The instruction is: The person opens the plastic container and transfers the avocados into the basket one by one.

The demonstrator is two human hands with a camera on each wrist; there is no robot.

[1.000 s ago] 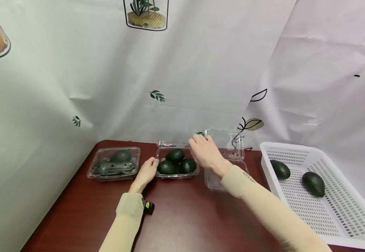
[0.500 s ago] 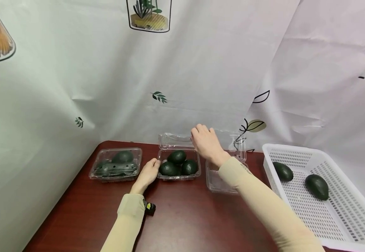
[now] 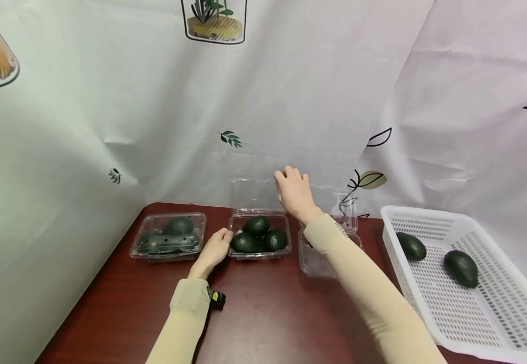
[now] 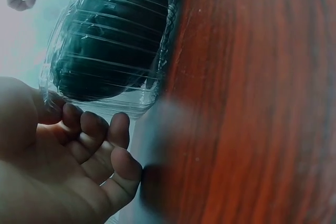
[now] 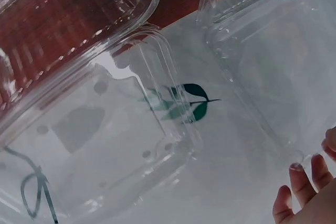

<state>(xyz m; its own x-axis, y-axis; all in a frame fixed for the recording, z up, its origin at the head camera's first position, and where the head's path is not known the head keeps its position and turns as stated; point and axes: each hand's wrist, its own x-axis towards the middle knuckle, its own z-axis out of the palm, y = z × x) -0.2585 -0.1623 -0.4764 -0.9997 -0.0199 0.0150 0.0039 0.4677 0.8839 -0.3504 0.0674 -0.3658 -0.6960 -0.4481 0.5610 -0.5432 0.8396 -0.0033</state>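
Note:
A clear plastic clamshell container (image 3: 258, 256) with three dark green avocados (image 3: 257, 225) stands at the back middle of the table. At its left front corner my left hand (image 3: 214, 248) pinches the rim between thumb and fingertips; in the left wrist view an avocado (image 4: 105, 51) shows through the ribbed wall. My right hand (image 3: 296, 194) is raised behind it and pinches the upper right corner of its lid (image 3: 254, 194). The lid stands upright against the backdrop. In the right wrist view the fingertips (image 5: 297, 174) meet the lid's corner.
A closed clamshell (image 3: 168, 248) with avocados sits at the left. To the right is another clamshell (image 3: 315, 263), lid (image 3: 346, 207) up, partly hidden by my right arm. A white perforated basket (image 3: 454, 308) at the far right holds two avocados (image 3: 461, 269).
The middle container's lid has swung up and back from low behind the avocados to upright, with my right hand rising at its corner. My left hand has stayed at the rim.

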